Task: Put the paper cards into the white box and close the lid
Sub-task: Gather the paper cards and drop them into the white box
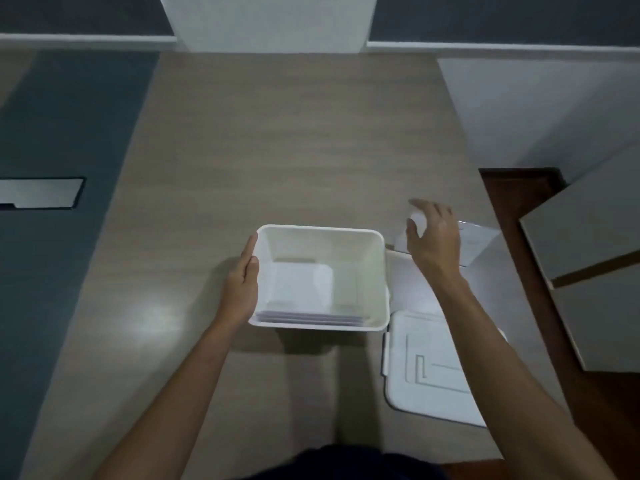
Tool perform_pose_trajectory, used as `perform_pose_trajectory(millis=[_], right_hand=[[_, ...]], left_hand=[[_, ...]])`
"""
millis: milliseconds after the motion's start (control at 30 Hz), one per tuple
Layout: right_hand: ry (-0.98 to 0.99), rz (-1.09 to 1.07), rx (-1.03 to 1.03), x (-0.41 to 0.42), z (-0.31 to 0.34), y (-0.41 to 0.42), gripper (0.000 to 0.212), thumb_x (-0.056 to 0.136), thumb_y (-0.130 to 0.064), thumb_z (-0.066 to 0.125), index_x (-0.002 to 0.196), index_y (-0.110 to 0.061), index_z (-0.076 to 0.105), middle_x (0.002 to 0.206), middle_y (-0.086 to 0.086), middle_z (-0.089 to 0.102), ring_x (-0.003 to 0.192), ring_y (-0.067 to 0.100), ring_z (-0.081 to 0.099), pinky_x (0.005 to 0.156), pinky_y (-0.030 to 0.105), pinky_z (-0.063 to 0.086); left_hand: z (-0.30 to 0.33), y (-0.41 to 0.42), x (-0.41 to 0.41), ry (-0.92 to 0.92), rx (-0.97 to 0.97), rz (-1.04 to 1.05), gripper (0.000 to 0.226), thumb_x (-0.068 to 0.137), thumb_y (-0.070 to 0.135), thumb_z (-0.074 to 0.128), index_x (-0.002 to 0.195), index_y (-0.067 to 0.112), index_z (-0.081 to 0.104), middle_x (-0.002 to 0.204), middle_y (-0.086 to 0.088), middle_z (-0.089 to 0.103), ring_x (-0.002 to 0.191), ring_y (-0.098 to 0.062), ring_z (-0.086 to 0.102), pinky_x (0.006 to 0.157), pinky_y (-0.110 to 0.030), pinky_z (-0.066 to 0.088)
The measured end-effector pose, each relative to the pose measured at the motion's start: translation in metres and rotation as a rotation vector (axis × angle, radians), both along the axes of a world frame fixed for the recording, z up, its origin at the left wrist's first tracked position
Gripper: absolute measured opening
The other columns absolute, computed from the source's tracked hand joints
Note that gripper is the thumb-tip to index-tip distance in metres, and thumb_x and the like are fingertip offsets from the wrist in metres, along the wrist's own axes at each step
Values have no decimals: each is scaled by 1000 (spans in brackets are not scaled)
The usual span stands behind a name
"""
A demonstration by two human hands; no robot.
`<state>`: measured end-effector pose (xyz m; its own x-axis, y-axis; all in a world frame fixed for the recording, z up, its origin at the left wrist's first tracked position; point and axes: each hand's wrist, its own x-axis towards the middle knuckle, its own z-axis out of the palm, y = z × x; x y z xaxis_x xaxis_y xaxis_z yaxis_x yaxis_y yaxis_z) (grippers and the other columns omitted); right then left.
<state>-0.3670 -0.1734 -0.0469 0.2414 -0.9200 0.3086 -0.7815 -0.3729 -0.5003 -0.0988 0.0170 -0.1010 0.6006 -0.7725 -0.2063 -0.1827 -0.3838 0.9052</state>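
The white box (379, 282) stands open in the middle of the table, with several paper cards (304, 289) lying inside on its floor. My left hand (244, 289) rests flat against the box's left wall, steadying it. My right hand (433, 237) hovers to the right of the box with its fingers spread, over more paper cards (479, 239) lying on the table. Whether the fingers touch a card cannot be told. The white lid (422, 368) lies flat on the table right of the box, partly hidden under my right forearm.
The wooden table (294, 150) stretches far ahead. Its right edge runs close to the cards and lid, with dark floor (519, 195) and grey furniture panels (588, 230) beyond. A teal strip with a metal plate (41, 192) borders the left.
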Motion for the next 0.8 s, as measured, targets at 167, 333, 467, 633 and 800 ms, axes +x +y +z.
perform_pose_trajectory(millis=[167,333,467,633,800], right_hand=[[443,-189,247,-71,-13,-58,52,83,-9,72,132,-13,55,132,16,59,135,34,38,115,52,11],[253,-93,287,-90,-8,-62,18,85,-7,71,103,-6,71,94,17,74,88,34,67,82,36,49],[68,-68,8,-62,24,-50,19,90,-15,68,103,-3,71,96,17,74,81,36,68,68,34,48],[-178,191,-227,1,86,-13,15,87,-14,73,99,-7,70,95,9,73,81,18,66,72,22,48],[-45,443,-50,41,77,46,16,81,-10,76,96,-7,74,93,10,75,80,26,69,74,29,52]], left_hand=[[2,-12,2,42,-16,-38,44,101,22,38,143,37,42,139,27,41,115,26,37,87,11,24],[5,-16,1,54,-24,-52,44,101,24,38,142,40,42,139,32,40,119,23,36,95,5,24],[7,-17,-1,65,-29,-49,44,101,23,38,142,40,42,139,29,41,122,18,37,103,-10,24],[8,-18,-1,91,-46,-48,44,102,20,38,143,35,43,142,24,42,127,13,37,106,-9,25],[8,-16,-1,140,-50,-55,44,102,23,37,143,37,41,142,25,40,131,8,35,107,-13,24]])
